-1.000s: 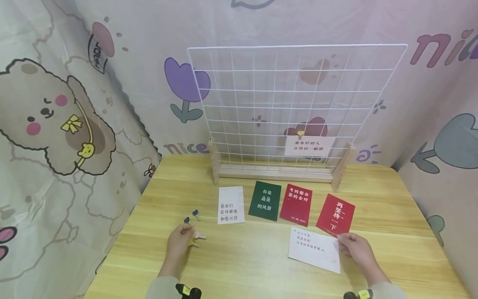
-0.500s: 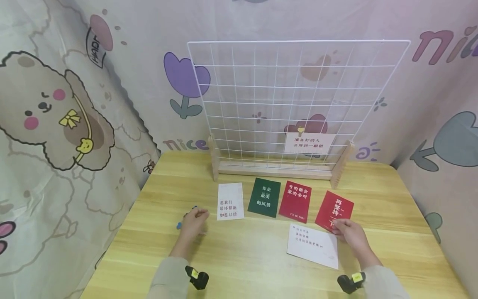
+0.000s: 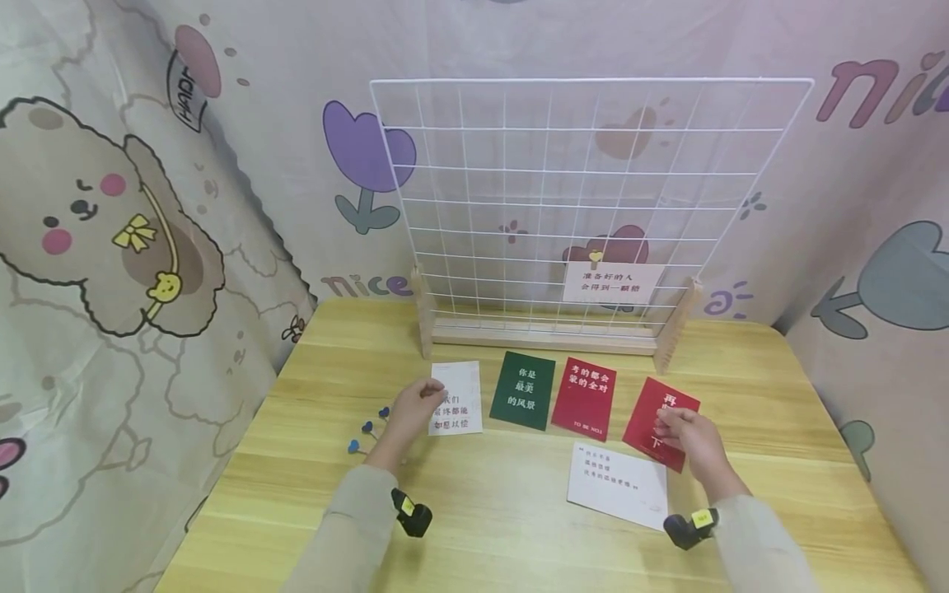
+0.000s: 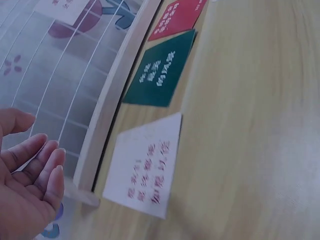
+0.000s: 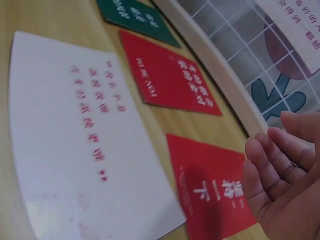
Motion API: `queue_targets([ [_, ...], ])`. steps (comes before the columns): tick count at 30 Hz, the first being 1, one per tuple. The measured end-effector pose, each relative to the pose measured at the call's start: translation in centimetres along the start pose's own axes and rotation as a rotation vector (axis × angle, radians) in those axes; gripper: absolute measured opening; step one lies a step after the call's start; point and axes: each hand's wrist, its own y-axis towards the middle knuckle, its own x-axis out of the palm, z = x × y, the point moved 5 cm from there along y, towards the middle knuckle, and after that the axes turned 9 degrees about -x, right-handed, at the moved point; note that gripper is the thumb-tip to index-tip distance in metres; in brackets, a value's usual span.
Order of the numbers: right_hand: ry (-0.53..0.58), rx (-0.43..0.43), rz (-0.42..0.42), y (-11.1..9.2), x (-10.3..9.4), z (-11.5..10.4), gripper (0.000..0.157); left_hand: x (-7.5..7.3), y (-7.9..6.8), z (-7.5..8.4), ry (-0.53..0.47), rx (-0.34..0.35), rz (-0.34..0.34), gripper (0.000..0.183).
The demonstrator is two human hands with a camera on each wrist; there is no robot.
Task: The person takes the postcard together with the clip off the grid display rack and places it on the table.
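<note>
My left hand [image 3: 417, 412] hovers by the left edge of a white card [image 3: 455, 399] with red writing. In the left wrist view, its fingers are loosely bent and nothing shows between them. Over a red card [image 3: 678, 453] at the right, my right hand [image 3: 699, 449] hangs with relaxed fingers. The right wrist view shows that hand [image 5: 287, 185] holding nothing, thumb apart from the fingers. Blue heart-shaped clips [image 3: 367, 427] lie left of my left forearm, which hides part of that group. A larger white card [image 3: 617, 486] lies below the red one.
A white wire grid [image 3: 549, 198] stands in a wooden base [image 3: 544, 338] at the back of the table. A yellow heart clip [image 3: 596, 257] fastens a white card [image 3: 614, 284] to it. A green card [image 3: 523, 391] and another red card [image 3: 584, 398] lie before the base.
My left hand has left the clips and moved up and right to the white card. My right hand has risen slightly from the cards' touching corners over the red card.
</note>
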Motion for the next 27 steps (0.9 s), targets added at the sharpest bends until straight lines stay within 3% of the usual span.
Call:
queue_targets([
  [6,0.058,-0.019,-0.026,2.1,0.0,-0.2,0.061,1.0,0.5,2.4,0.050,0.059,-0.029,0.024],
  [16,0.039,-0.120,0.000,6.1,0.1,0.0,0.060,3.0,1.7,6.1,0.087,0.133,-0.069,0.023],
  [20,0.063,-0.108,-0.019,6.6,-0.1,-1.2,0.058,3.5,1.9,7.6,0.125,0.170,-0.083,0.022],
  [27,0.179,-0.147,-0.118,6.3,-0.8,-4.9,0.036,4.5,2.4,10.1,0.125,0.238,-0.128,0.024],
])
